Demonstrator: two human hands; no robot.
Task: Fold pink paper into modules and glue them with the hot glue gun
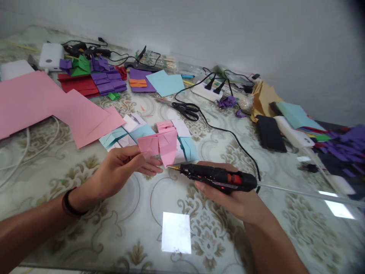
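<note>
My left hand (pixel 129 163) pinches a folded pink paper piece (pixel 167 146) by its left part, thumb in front. In my right hand (pixel 228 201) is a black hot glue gun (pixel 216 177), fingers wrapped round it, with a red light lit and a clear glue stick (pixel 288 190) sticking out of its back. The brass nozzle touches or nearly touches the bottom tip of the pink flap; I cannot tell which. Behind the pink piece lie folded light blue and white papers (pixel 142 131), partly hidden by my left hand and the pink piece.
Black-handled scissors (pixel 186 110) lie beyond the hands, near a black cord that runs to a white power strip (pixel 208 91). Large pink sheets (pixel 31 101) spread at left. Folded purple papers (pixel 108 82) sit at the back. A black phone-like slab (pixel 270 133) lies at right.
</note>
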